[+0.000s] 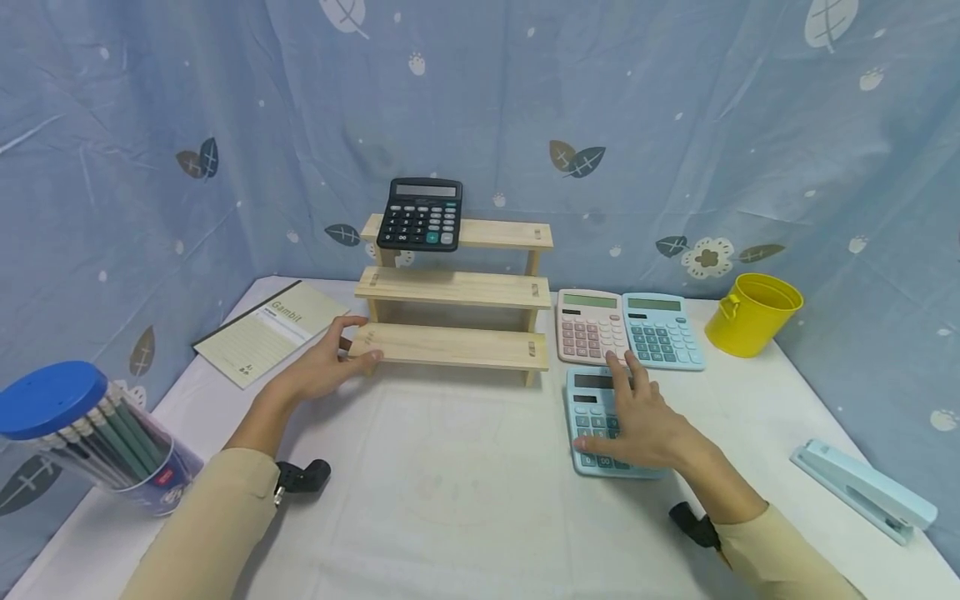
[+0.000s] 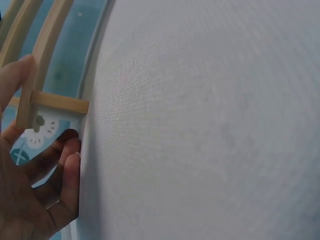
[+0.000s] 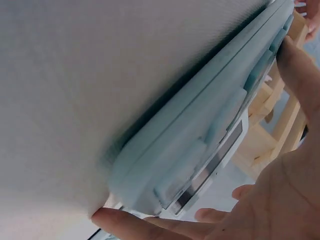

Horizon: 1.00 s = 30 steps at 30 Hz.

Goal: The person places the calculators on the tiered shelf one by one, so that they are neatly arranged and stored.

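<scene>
My left hand [image 1: 327,360] is at the left end of the three-tier wooden shelf [image 1: 450,344], thumb at the front of the lowest board and forefinger behind it. In the left wrist view, the hand [image 2: 37,185] pinches that board's end [image 2: 25,107] while the other fingers curl below. My right hand [image 1: 647,421] spreads over a blue calculator [image 1: 592,417] lying face up on the table. Its thumb touches the calculator's left part, and two fingers reach past the top edge. In the right wrist view, a fingertip rests beside one corner of the calculator [image 3: 185,130].
A black calculator [image 1: 420,215] leans on the top tier. Behind the right hand lie a pink calculator [image 1: 588,329] and another blue calculator [image 1: 660,333]. A yellow bucket [image 1: 753,317] and blue stapler [image 1: 862,487] stand right. A notebook [image 1: 273,329] and pencil tub [image 1: 105,437] are left.
</scene>
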Motion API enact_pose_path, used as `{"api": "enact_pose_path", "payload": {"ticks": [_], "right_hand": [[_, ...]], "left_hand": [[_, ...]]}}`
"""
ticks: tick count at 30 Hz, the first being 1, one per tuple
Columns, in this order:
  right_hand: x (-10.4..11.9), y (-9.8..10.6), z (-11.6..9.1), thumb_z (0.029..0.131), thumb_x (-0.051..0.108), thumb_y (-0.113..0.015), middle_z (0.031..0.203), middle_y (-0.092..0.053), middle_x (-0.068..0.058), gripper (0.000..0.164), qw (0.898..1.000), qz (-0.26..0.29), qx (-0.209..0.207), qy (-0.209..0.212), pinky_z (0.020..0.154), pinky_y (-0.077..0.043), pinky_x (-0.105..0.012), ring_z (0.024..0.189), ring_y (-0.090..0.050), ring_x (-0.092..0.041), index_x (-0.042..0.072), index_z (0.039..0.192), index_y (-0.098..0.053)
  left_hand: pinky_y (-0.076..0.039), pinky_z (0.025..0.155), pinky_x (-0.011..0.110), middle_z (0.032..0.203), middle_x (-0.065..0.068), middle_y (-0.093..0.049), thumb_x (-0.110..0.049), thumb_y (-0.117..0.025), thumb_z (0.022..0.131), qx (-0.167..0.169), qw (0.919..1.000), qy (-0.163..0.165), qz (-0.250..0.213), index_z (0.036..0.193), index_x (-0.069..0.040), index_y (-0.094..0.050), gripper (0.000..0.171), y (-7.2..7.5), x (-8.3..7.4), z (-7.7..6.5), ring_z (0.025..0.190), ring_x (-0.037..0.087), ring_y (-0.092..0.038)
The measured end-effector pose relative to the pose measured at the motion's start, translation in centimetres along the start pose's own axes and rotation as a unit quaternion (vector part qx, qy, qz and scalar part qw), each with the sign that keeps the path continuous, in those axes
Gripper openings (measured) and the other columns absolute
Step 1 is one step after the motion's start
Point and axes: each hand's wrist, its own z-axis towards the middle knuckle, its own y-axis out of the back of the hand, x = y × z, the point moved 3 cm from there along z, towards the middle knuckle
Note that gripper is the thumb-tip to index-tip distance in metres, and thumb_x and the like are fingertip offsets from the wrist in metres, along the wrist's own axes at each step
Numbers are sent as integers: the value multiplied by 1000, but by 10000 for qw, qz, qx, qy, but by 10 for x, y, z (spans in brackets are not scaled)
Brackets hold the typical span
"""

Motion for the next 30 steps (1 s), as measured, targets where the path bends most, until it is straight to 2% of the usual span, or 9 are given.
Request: {"api": "enact_pose_path", "payload": {"ticks": [5,10,12,15,18,22,27,30], "right_hand": [[1,3,-1,79,60,-81,162,7,-38,133,9995,107,141,257,96,-37,-79,137,-18,-74,2,162,5],[-2,0,-4,74,68,-82,162,7,-38,140,9992,80,248,291,95,-36,-80,137,-12,-77,2,162,5],[-3,-1,-6,71,70,-82,162,7,-38,144,9991,14,323,260,94,-39,-79,136,-16,-76,3,162,7],[-5,1,-7,70,66,-85,163,8,-36,145,9990,-76,388,201,90,-45,-75,131,-30,-74,6,163,9],[-10,3,-9,68,61,-88,163,7,-36,146,9992,-120,370,134,82,-51,-70,120,-44,-69,8,163,10],[-16,4,-10,68,53,-89,163,4,-36,145,9996,3,264,129,81,-52,-69,111,-49,-64,11,162,13],[-23,7,-11,70,42,-87,163,1,-34,142,9983,519,79,257,96,-43,-73,124,-44,-61,11,161,17],[-25,8,-7,71,36,-86,164,3,-32,141,9934,1057,45,451,105,-34,-73,138,-32,-55,13,161,20]], "left_hand": [[-48,91,50,140,28,-46,-67,-60,95,-31,10000,-4,58,161,-27,-14,90,-1,1,0,123,44,-54],[-48,91,51,140,28,-46,-67,-60,95,-35,10000,-4,78,162,-26,-14,91,-1,1,0,123,43,-54],[-48,91,50,140,27,-46,-67,-60,95,-30,10000,5,80,162,-26,-14,91,-1,1,-1,122,43,-54],[-48,90,49,141,26,-46,-67,-60,95,-28,10000,-6,83,162,-27,-13,91,0,0,-1,122,42,-53],[-48,89,48,142,26,-45,-67,-59,95,-1,10000,-36,91,162,-28,-12,91,0,-3,2,122,42,-53],[-48,89,48,142,26,-45,-68,-59,95,24,9999,-26,131,162,-29,-12,90,-1,-5,5,121,41,-54],[-48,91,51,142,27,-45,-67,-59,95,23,9999,-42,132,161,-28,-13,90,-1,-6,4,123,43,-54],[-49,91,51,142,28,-44,-65,-60,96,20,9999,34,101,161,-27,-13,89,0,-3,1,123,44,-54]]}}
